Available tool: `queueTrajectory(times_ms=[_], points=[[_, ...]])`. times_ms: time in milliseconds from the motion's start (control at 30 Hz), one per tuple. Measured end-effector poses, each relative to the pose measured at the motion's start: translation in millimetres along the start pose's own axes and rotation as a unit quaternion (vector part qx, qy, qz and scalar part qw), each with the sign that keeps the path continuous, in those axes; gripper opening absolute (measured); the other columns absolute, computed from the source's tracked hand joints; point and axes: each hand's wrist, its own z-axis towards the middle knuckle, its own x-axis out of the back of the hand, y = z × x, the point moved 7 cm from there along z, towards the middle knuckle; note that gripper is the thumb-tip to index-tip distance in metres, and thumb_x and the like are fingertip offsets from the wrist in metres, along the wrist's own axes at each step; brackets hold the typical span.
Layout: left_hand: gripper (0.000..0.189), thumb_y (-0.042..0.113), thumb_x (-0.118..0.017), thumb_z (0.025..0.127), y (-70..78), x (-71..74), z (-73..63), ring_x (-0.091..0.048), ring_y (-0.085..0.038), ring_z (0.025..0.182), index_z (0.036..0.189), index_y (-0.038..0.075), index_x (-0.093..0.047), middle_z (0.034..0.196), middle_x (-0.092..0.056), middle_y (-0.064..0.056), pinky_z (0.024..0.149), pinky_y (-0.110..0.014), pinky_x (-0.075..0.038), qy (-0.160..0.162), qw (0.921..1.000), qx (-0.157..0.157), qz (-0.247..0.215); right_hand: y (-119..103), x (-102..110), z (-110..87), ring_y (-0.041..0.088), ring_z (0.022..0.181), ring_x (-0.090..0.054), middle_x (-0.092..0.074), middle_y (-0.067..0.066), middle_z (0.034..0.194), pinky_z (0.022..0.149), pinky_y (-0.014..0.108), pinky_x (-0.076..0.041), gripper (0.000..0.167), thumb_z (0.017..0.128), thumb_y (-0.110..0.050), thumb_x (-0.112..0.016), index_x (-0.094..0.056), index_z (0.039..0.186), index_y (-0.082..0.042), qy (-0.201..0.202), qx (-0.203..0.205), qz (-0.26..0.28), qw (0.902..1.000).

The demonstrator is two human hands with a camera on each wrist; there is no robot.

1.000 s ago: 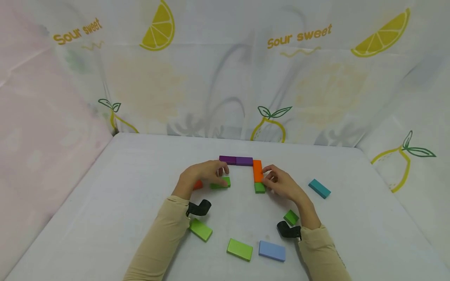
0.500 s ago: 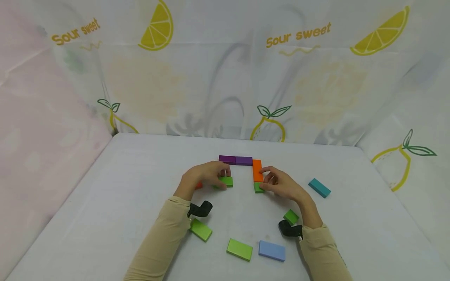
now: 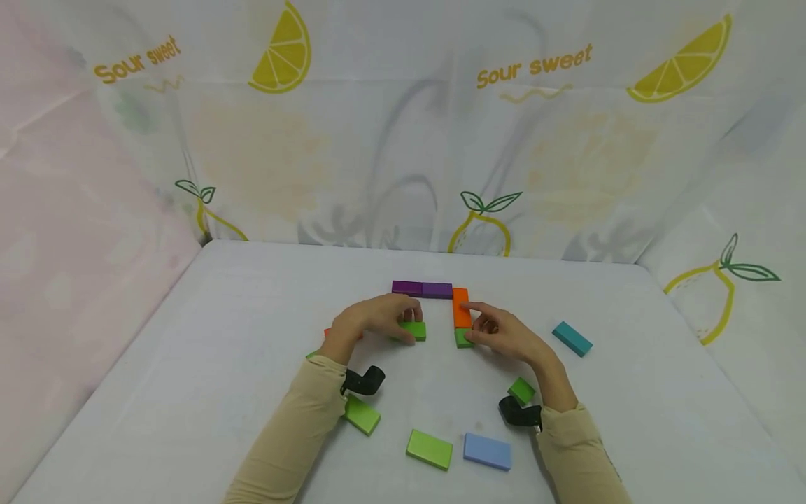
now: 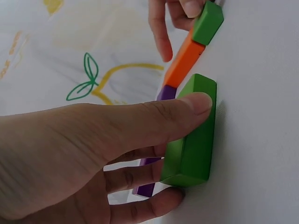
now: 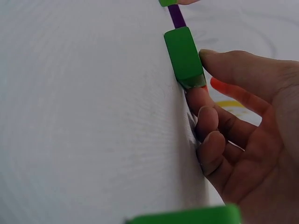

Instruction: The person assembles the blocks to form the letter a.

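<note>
My left hand [image 3: 380, 315] pinches a green block [image 3: 415, 330] low over the table, thumb on its near face and fingers behind it, as the left wrist view shows. My right hand [image 3: 504, 332] holds a smaller green block [image 5: 183, 53] between thumb and curled fingers. That block sits against the near end of an orange block [image 3: 462, 308], where the index finger of the same hand reaches. Two purple blocks, one darker [image 3: 406, 288] and one lighter [image 3: 437, 290], lie end to end and meet the orange one at a corner.
Partly hidden by the left wrist lies a red-orange block [image 3: 328, 332]. Toward the front are two light green blocks [image 3: 362, 416] [image 3: 429, 449], a blue block [image 3: 488, 451] and a small green block [image 3: 521, 390]. A teal block [image 3: 571, 339] lies at the right.
The left hand has moved right with its green block, toward the smaller green one. The right hand's thumb and index finger have shifted slightly left onto the small green and orange blocks.
</note>
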Motion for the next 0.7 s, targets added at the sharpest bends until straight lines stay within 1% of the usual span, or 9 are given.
queueTrajectory(times_ms=[167,267,533,700], points=[[0.03,0.021,-0.076,0.08,3.0,-3.8,3.5,-0.054,-0.016,0.092,0.105,0.013,-0.061,0.101,-0.062,-0.004,0.088,-0.032,-0.046,0.002,0.9999,-0.009,0.004,-1,-2,-0.5,0.017,0.076,-0.052,-0.061,0.004,0.087,0.063,0.025,-0.044,0.049,0.09,-0.026,-0.063,-0.049,0.134,-0.009,-0.001,-0.001,-0.016,0.9999],[0.03,0.021,-0.076,0.08,4.8,-5.4,4.7,-0.053,-0.016,0.092,0.105,0.014,-0.061,0.101,-0.062,-0.003,0.087,-0.032,-0.046,0.007,0.9999,-0.009,-0.001,-1,-2,-0.9,0.017,0.075,-0.051,-0.061,0.004,0.086,0.063,0.025,-0.043,0.049,0.09,-0.025,-0.063,-0.048,0.134,-0.009,-0.002,-0.001,-0.014,0.9999],[0.032,0.023,-0.075,0.081,13.5,-8.7,7.8,-0.054,-0.016,0.093,0.108,0.013,-0.061,0.103,-0.062,-0.004,0.088,-0.033,-0.046,0.018,0.9995,-0.024,0.01,0,-3,-1.4,0.018,0.076,-0.051,-0.06,0.006,0.086,0.067,0.025,-0.043,0.048,0.091,-0.024,-0.062,-0.048,0.134,-0.008,0.0,-0.005,-0.009,0.9999],[0.032,0.024,-0.075,0.081,14.8,-10.9,10.7,-0.054,-0.015,0.092,0.108,0.014,-0.061,0.102,-0.062,-0.003,0.088,-0.032,-0.046,0.024,0.9991,-0.029,0.017,-1,-3,-0.8,0.018,0.076,-0.051,-0.06,0.006,0.087,0.067,0.025,-0.042,0.048,0.091,-0.024,-0.062,-0.048,0.134,-0.008,0.003,-0.005,-0.01,0.9999]])
